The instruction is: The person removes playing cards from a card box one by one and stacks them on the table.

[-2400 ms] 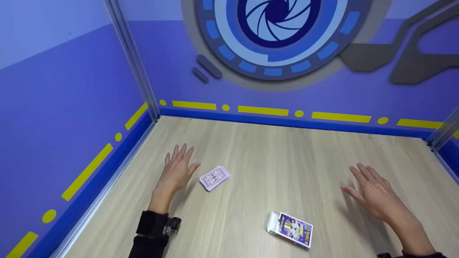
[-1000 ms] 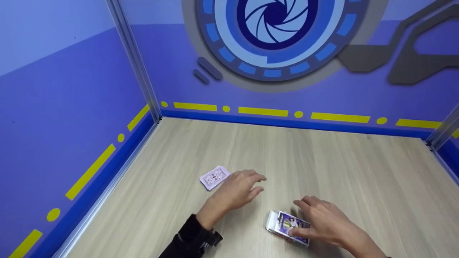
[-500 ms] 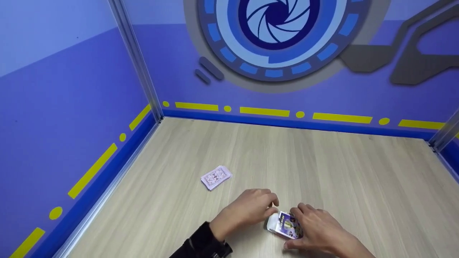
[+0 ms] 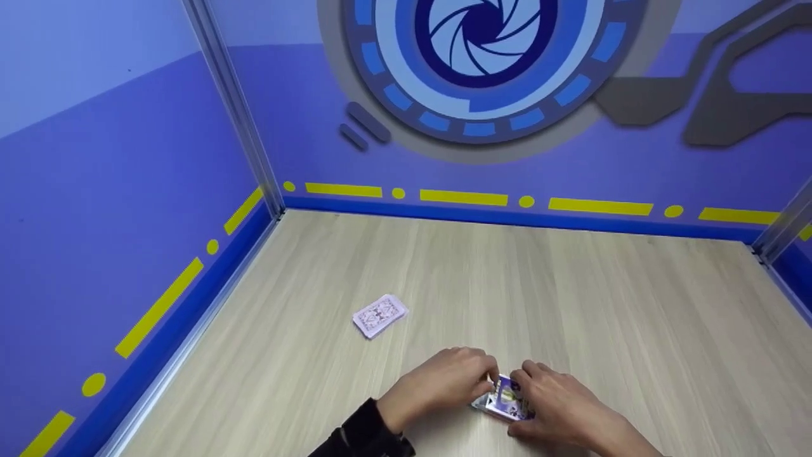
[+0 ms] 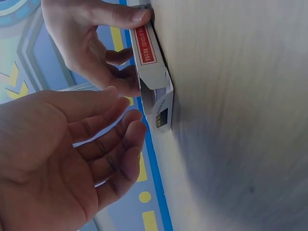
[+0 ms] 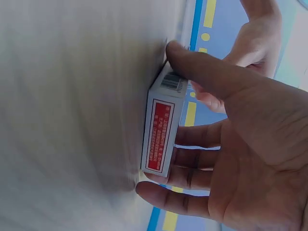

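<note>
A playing-card box (image 4: 509, 398) with a purple printed face lies on the table near the front. My right hand (image 4: 558, 403) grips it by the sides, thumb at one edge and fingers along the other. In the left wrist view, the box's flap end (image 5: 162, 115) stands open, with thin layered edges showing inside. Beside that end is my left hand (image 4: 444, 384), thumb and fingers loosely bent around the flap with a gap between them. The right wrist view shows the red label (image 6: 160, 136) on the box's side. Farther left, a stack of playing cards (image 4: 379, 315) lies face down.
The wooden table (image 4: 602, 279) is bounded at the back by a blue printed wall (image 4: 304, 120) and on the left by a side wall (image 4: 114, 209). A metal post (image 4: 235, 108) marks their corner.
Both hands have come inward from the sides of the table to the card box. My right hand has taken hold of it; my left has moved right to its flap end. The card stack stays put.
</note>
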A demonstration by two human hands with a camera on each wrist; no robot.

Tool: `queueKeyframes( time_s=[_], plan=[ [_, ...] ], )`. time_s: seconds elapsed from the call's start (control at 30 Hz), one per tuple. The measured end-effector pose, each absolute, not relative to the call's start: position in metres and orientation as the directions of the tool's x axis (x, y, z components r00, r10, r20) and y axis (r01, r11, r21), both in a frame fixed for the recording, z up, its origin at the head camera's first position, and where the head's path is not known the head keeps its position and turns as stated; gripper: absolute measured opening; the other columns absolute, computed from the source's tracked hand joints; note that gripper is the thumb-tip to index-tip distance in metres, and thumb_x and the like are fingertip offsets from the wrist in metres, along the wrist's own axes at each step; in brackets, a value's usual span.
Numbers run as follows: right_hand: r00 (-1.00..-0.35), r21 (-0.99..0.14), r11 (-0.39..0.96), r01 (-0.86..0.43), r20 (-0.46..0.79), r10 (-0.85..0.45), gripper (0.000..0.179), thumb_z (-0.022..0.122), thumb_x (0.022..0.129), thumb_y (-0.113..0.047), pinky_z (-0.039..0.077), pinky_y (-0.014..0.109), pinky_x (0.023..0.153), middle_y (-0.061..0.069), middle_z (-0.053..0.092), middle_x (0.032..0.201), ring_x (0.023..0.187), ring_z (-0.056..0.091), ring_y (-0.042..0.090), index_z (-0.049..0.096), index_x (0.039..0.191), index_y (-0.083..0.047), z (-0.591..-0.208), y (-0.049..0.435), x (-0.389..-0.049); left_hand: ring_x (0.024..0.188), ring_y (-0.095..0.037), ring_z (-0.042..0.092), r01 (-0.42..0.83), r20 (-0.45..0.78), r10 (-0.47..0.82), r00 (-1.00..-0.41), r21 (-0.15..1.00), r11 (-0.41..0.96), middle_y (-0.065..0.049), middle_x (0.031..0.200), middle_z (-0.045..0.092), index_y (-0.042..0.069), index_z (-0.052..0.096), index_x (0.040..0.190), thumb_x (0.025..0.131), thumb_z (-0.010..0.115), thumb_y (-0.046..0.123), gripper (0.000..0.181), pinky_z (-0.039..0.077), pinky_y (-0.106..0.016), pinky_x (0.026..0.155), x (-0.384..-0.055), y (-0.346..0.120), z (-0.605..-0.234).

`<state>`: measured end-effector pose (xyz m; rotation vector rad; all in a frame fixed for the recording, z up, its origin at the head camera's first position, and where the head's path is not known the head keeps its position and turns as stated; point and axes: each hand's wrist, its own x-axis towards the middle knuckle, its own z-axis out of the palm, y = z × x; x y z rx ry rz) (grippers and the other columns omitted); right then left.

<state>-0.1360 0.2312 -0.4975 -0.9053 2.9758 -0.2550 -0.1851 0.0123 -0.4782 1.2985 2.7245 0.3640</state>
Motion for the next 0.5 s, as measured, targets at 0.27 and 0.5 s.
queueKeyframes(
  time_s=[0.27,0.5],
  plan=[
    [-0.838,-0.204,0.820,-0.535,0.005,-0.546,0.067,0.090,0.073,-0.048,0.050,0.038,0.064,-0.001,0.055,0.098,0.084,0.052,0.014,0.062,0.115,-0.004,-0.485,0.228,-0.143,0.090,-0.004,0.063,0.708,0.023,0.736,-0.676,0.294,0.641,0.008,0.101,0.068,0.017,0.075,0.109,0.095,0.075,0.019,0.014,0.050,-0.021,0.082,-0.186,0.011,-0.473],
    [-0.827,-0.195,0.804,-0.562,0.100,-0.553,0.064,0.090,0.075,-0.038,0.052,0.039,0.068,0.001,0.060,0.099,0.087,0.057,0.016,0.061,0.120,-0.003,-0.467,0.227,-0.150,0.080,-0.005,0.058,0.644,0.139,0.658,-0.740,0.430,0.633,0.004,0.090,0.065,0.011,0.065,0.101,0.092,0.076,0.008,0.014,0.049,-0.018,0.072,-0.192,0.007,-0.464]
  ],
)
